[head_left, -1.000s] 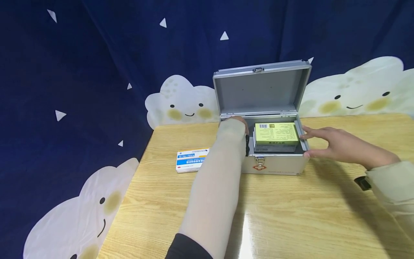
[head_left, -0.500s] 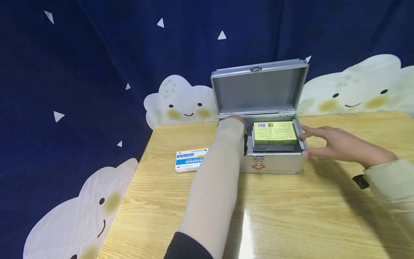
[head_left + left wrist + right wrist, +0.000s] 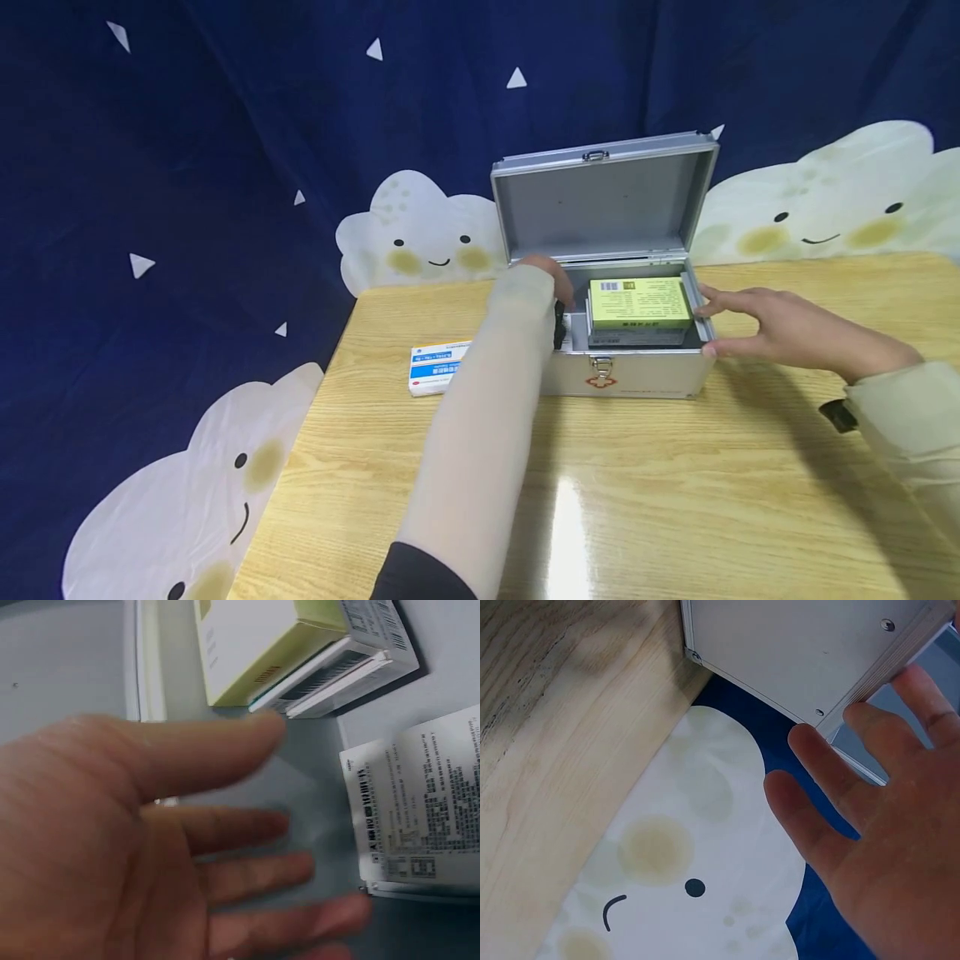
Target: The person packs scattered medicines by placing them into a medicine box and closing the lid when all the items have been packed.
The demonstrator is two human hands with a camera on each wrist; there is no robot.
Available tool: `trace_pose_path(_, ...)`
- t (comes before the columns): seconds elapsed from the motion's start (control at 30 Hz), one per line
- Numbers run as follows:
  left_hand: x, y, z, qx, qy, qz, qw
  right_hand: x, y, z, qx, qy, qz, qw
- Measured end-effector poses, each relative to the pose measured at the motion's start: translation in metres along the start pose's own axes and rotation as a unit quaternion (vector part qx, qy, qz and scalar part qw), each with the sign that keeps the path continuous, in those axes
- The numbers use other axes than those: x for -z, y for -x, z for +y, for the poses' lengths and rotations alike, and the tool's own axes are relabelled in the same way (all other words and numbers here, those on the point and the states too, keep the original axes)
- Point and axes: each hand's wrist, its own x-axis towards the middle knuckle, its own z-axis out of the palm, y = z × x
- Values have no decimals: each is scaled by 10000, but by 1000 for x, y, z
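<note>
A silver first-aid case [image 3: 652,379] stands on the table with its lid [image 3: 600,208] raised. My left hand [image 3: 551,273] is over the case's left part; the left wrist view shows that hand [image 3: 172,840] with fingers extended and nothing held. Beside its fingertips a white medicine box [image 3: 420,802] with printed text lies inside the case. A yellow medicine box [image 3: 637,302] rests with white boxes [image 3: 330,679] in the right part. My right hand [image 3: 795,329] touches the case's right side, its fingers fairly straight along the rim in the right wrist view.
A blue and white medicine box [image 3: 435,367] lies on the wooden table [image 3: 637,500] left of the case, partly hidden by my left sleeve [image 3: 480,417]. A dark blue curtain [image 3: 435,108] with clouds hangs behind the table.
My left hand has lifted slightly and shifted left within the case, exposing part of the white box beside the wrist. My right hand stays at the case's side.
</note>
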Motion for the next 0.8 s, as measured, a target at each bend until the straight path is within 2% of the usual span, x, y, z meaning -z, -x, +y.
trace_pose_path(0.1, 4, 10, -4, -332, -52, 24, 9994, -1, -1, 0, -51, 21, -19, 10000)
trace_pose_path(0.2, 10, 13, -8, -577, 85, 115, 9982, -1, -3, -1, -74, 52, -26, 10000)
trace_pose_path(0.37, 18, 23, -21, -715, 312, 308, 9965, -1, -3, -1, -72, 46, -67, 9999)
trace_pose_path(0.6, 22, 40, -40, -1497, 487, 703, 9850, 0, 0, 1, -131, -21, -79, 9999)
trace_pose_path(0.8, 22, 48, -48, -1875, 518, 993, 9759, 0, -3, 3, -81, 100, -96, 9999)
